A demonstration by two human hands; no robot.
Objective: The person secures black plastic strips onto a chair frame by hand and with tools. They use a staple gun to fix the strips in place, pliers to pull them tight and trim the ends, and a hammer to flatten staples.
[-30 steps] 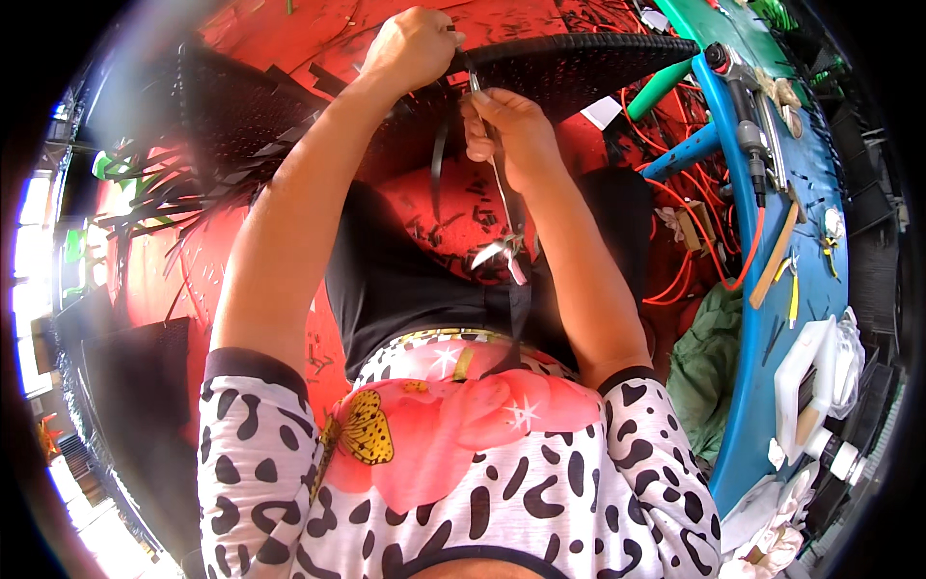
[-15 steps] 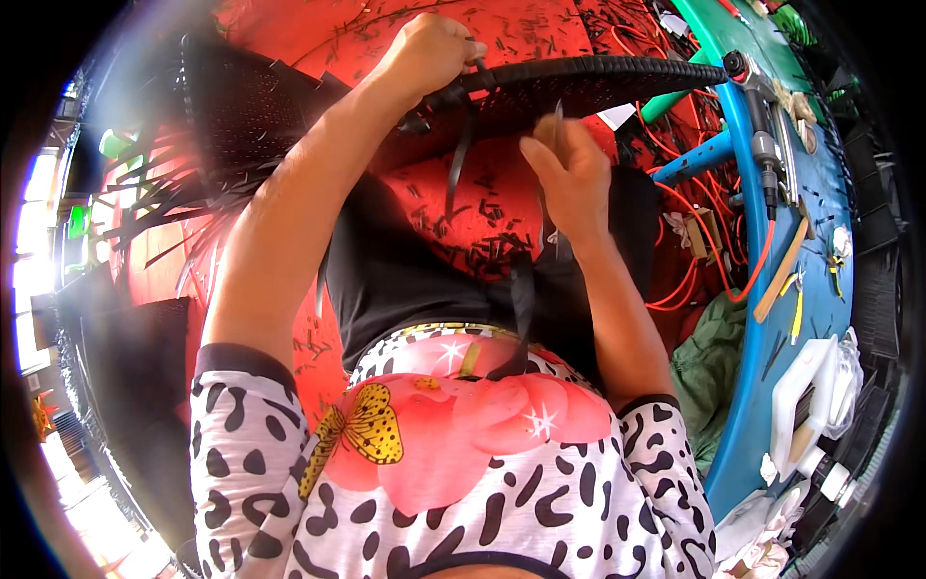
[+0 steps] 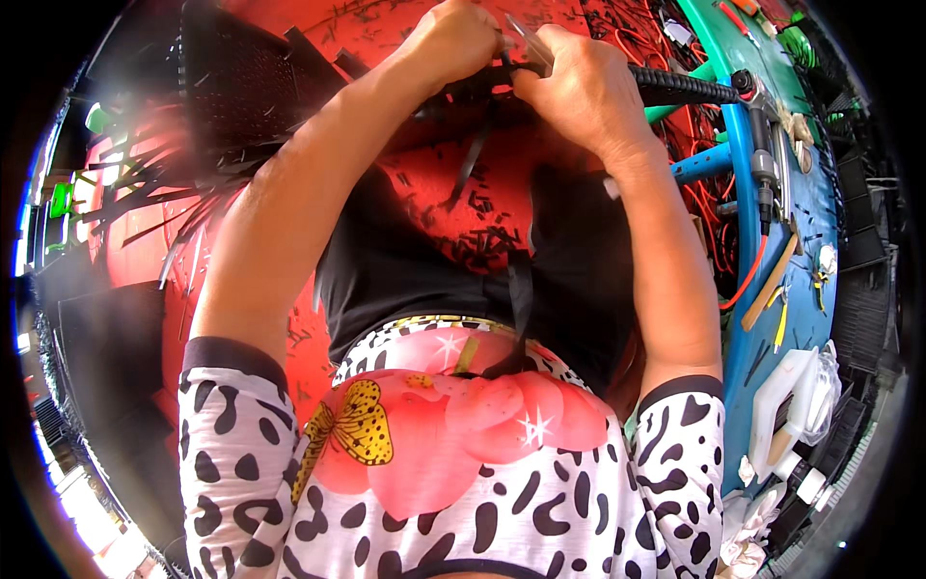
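Observation:
Both my hands meet at the top over the black woven piece (image 3: pixel 666 87), whose rounded rim runs off to the right. My left hand (image 3: pixel 453 43) is closed, its fingertips pinching a black strip at the rim. From above the curled fingers of my right hand (image 3: pixel 584 87) juts a slim pointed metal blade (image 3: pixel 526 39), probably a knife; its handle is hidden in the grip. The blade's tip is close to my left fingertips. A loose flat black strip (image 3: pixel 470 164) hangs down below the rim. Black strip ends (image 3: pixel 183 183) fan out at the left.
Short black offcuts (image 3: pixel 482 207) litter the red surface below the work. At right, a blue table (image 3: pixel 743 396) holds an air tool (image 3: pixel 762 154) with an orange hose, a wooden-handled hammer-like tool (image 3: pixel 772 280), yellow-handled pliers (image 3: pixel 780 323) and a white frame-shaped thing (image 3: pixel 779 405).
My right hand has moved up to the rim beside my left, bringing the blade along. My left hand has shifted slightly up and right, still at the strip.

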